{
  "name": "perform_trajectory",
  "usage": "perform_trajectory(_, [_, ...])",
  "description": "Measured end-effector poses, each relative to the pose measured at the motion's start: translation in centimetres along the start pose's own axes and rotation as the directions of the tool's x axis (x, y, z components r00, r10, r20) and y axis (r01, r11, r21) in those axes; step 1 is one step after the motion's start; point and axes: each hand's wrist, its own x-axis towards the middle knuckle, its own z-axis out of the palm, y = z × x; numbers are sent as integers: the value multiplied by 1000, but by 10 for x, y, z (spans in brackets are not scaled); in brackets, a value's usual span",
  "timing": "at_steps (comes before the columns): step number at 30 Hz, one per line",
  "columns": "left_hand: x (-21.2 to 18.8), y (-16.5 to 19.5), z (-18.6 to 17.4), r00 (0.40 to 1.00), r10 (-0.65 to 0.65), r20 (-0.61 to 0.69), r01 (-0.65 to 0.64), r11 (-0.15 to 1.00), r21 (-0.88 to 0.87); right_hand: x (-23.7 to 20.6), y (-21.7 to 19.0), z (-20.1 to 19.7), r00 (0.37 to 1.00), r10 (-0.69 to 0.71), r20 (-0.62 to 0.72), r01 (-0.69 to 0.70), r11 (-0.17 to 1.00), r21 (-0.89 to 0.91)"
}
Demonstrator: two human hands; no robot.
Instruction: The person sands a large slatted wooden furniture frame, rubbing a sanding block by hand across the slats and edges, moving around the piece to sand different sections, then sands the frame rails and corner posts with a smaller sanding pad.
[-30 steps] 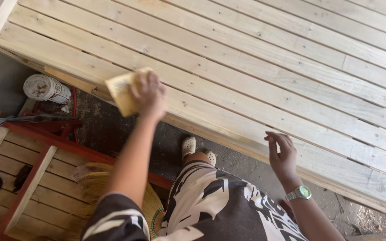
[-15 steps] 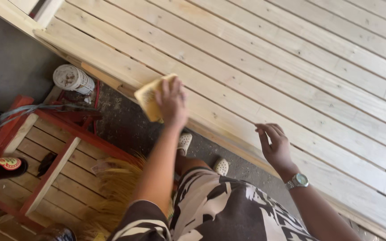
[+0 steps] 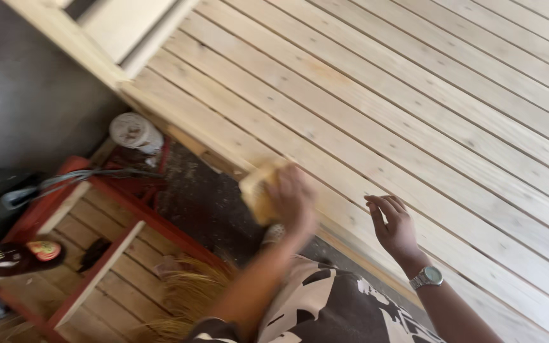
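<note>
Hands are at the near edge of a big wood panel (image 3: 414, 108) made of many long slats. One left hand (image 3: 293, 200) is closed around one small tan block (image 3: 257, 190), pressed on the edge slat. The block is blurry. It looks light and a bit stiff, easy to hold by wrapping fingers over its top and sides. One right hand (image 3: 394, 223) is open, with fingers spread, resting on the slats just right of the block. It holds nothing. One watch (image 3: 428, 276) sits on that wrist. Down on the left there is one red wood frame (image 3: 131, 213) and one white tin (image 3: 133, 132).
</note>
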Motion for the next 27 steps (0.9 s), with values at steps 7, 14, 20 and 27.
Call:
perform_trajectory(7, [127, -155, -37, 964, -257, -76, 227, 934, -277, 104, -65, 87, 983, -141, 117, 132, 988, 82])
perform_trajectory(14, [279, -339, -74, 963, -171, -207, 131, 972, -195, 116, -86, 134, 986, -84, 146, 75, 995, 65])
perform_trajectory(20, [206, -245, -45, 887, -461, 34, 426, 786, -448, 129, -93, 145, 998, 17, 60, -19, 999, 39])
perform_trajectory(27, [231, -284, -55, 928, -366, -72, 317, 877, -362, 176, -139, 179, 982, -141, 124, 123, 981, 147])
